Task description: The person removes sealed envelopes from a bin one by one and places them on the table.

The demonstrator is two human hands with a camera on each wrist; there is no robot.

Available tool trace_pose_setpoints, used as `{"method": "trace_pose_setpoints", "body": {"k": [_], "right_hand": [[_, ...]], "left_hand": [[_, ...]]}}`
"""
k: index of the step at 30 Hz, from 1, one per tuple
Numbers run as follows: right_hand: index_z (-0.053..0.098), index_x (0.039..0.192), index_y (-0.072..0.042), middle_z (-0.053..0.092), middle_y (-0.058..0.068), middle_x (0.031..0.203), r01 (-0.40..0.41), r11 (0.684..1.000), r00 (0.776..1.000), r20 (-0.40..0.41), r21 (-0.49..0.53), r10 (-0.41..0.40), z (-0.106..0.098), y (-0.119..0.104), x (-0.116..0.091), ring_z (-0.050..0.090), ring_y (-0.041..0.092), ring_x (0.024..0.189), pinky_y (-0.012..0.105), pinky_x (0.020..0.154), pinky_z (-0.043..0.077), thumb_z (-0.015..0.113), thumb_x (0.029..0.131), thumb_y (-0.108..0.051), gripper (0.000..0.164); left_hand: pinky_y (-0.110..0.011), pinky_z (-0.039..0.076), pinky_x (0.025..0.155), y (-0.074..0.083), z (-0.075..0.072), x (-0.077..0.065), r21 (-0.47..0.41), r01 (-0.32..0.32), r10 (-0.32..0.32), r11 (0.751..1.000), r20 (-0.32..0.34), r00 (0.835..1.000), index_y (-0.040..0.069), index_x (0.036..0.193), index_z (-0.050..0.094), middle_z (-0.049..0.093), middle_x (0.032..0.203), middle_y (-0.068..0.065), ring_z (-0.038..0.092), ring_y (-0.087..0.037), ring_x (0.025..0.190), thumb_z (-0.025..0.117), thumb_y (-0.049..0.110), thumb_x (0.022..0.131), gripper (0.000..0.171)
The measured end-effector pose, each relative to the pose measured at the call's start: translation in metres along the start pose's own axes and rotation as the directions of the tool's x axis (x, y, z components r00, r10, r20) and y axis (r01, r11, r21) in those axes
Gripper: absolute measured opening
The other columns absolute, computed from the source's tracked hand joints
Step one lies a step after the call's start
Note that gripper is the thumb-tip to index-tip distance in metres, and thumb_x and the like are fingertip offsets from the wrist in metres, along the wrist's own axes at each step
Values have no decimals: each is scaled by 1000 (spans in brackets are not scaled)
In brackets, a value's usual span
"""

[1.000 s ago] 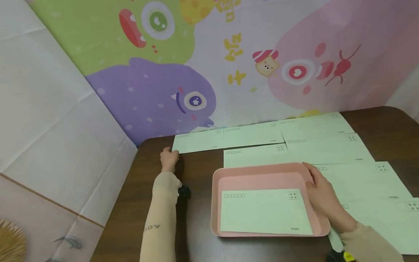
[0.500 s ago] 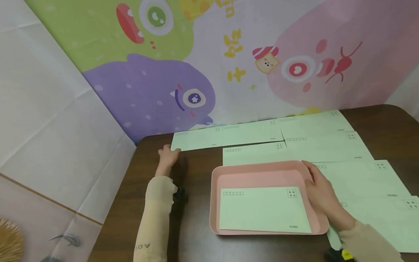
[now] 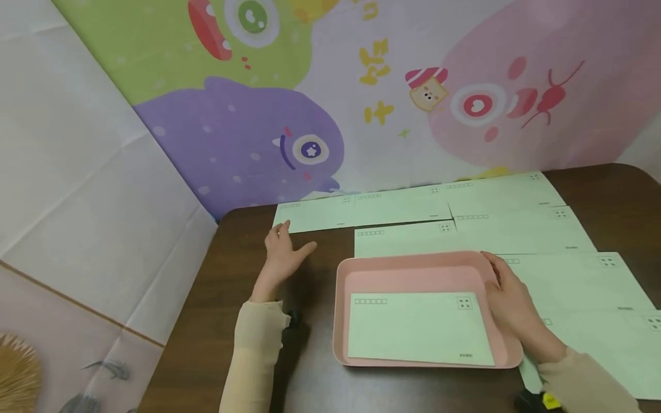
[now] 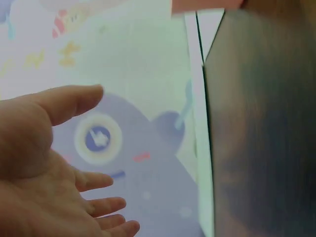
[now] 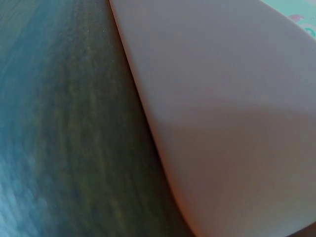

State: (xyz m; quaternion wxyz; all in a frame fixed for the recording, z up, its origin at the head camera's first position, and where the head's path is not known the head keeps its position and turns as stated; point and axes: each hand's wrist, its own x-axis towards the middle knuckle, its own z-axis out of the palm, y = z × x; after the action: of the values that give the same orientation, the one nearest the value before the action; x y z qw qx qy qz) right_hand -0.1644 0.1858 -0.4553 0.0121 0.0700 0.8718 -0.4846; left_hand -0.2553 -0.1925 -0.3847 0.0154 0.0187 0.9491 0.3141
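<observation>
My left hand [image 3: 281,256] hovers at the front left corner of the leftmost pale green envelope [image 3: 317,215], thumb spread out to the right. In the left wrist view the left hand [image 4: 34,153] has its fingers extended, with nothing held. My right hand [image 3: 513,304] grips the right rim of a pink rectangular tray [image 3: 408,280], thumb on the inside. One envelope [image 3: 418,330] lies flat in the tray, printed with small boxes and a stamp square. The tray's side wall [image 5: 212,89] fills much of the right wrist view, where the right hand does not show.
Several more envelopes [image 3: 403,209] lie edge to edge along the back and right of the dark wooden table [image 3: 206,321]. A cartoon-printed cloth [image 3: 382,149] hangs right behind the table. A pale wall covering [image 3: 98,172] stands to the left.
My left hand has come off the leftmost envelope's corner, its fingers spreading and its thumb opening to the right. The right hand keeps its grip on the tray.
</observation>
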Motion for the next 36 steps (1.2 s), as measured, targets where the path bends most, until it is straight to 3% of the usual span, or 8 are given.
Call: {"method": "trace_pose_setpoints", "body": {"k": [4,8,14,18,24,27,30,36], "right_hand": [[11,146,-9,23,24,145,-7,1000,1000,1,-2,7,1,2,0,23,44,131,61,99,25,23,98,-16,51],[12,146,-8,23,25,145,-5,1000,1000,-5,-3,5,2,2,0,23,44,131,61,99,25,23,97,-15,50],[11,146,-7,23,25,145,7,1000,1000,3,8,-7,0,1,0,23,45,131,61,98,26,22,98,-17,50],[10,146,-7,23,25,145,4,1000,1000,16,23,-4,0,0,0,23,45,130,61,99,26,22,98,-18,51],[10,146,-8,23,24,145,2,1000,1000,20,23,-3,1,0,0,23,44,131,61,99,25,21,98,-18,51],[10,146,-8,23,24,145,3,1000,1000,17,20,-3,1,0,0,23,44,131,61,99,26,21,98,-20,51],[10,146,-8,23,24,145,-2,1000,1000,16,18,2,0,0,0,24,44,131,61,99,26,21,98,-20,51],[10,146,-8,24,24,144,1,1000,1000,9,25,-1,-1,1,0,25,44,130,60,98,27,21,98,-20,50]], "left_hand": [[-57,22,104,11,9,-15,207,-124,136,970,-44,990,-4,141,16,11,143,-28,8,-42,134,65,37,81,88],[-56,25,103,23,20,-32,368,-272,309,889,-45,950,-4,138,28,22,141,-27,18,-43,132,70,34,77,83],[-48,31,102,38,44,-47,471,-498,494,728,144,857,1,136,36,38,135,-19,34,-33,126,76,23,72,78],[-43,32,102,42,56,-53,467,-581,513,666,278,812,4,126,47,45,127,-14,41,-28,120,76,26,72,66],[-39,31,103,45,66,-64,467,-619,466,631,410,784,12,115,54,48,118,-5,42,-19,115,78,41,66,62],[-37,31,102,47,69,-69,455,-624,424,635,470,774,12,120,52,48,112,-2,44,-15,107,77,49,63,72],[-35,33,100,48,71,-72,466,-616,396,635,489,778,11,121,50,46,109,-1,44,-14,102,77,53,60,79],[-31,37,89,50,74,-73,490,-603,393,630,468,791,12,114,53,43,95,2,43,-14,92,79,53,57,75]]}}
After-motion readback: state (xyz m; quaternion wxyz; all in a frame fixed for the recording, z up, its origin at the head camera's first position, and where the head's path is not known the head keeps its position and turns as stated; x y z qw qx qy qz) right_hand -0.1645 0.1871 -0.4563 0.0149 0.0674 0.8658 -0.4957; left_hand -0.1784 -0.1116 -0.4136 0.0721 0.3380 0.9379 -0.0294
